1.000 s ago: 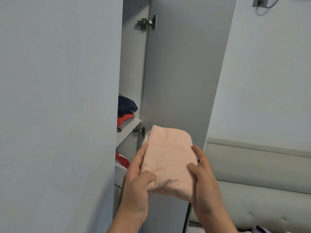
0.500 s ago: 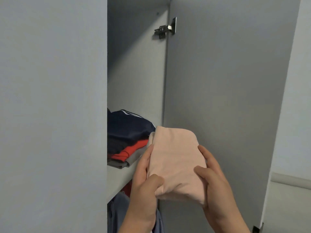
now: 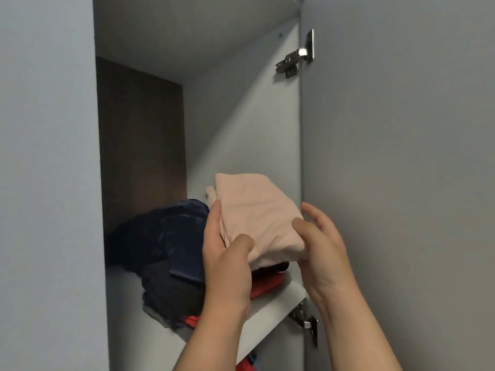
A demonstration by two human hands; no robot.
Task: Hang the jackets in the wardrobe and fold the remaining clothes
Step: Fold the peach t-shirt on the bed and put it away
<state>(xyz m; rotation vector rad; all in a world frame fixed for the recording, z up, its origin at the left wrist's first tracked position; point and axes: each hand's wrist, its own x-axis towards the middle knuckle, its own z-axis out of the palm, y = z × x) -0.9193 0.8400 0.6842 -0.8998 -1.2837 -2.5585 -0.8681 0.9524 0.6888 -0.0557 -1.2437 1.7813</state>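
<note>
A folded peach garment (image 3: 257,215) is held over the wardrobe shelf (image 3: 270,303), above the right part of a stack of folded clothes. My left hand (image 3: 225,261) grips its left edge, thumb on top and fingers along the side. My right hand (image 3: 321,250) holds its right edge, thumb pressed on the top. The stack has a dark navy garment (image 3: 160,236) on top and a red piece (image 3: 265,286) under it. Whether the peach garment rests on the stack is hidden.
The open wardrobe door (image 3: 401,183) stands close on the right, with hinges (image 3: 296,61) at top and another hinge (image 3: 305,319) below the shelf. A closed grey door panel (image 3: 45,183) fills the left. More red cloth (image 3: 246,364) shows under the shelf.
Both hands have lifted the peach garment up and forward into the wardrobe compartment, over the stacked clothes. The view has moved closer to the shelf.
</note>
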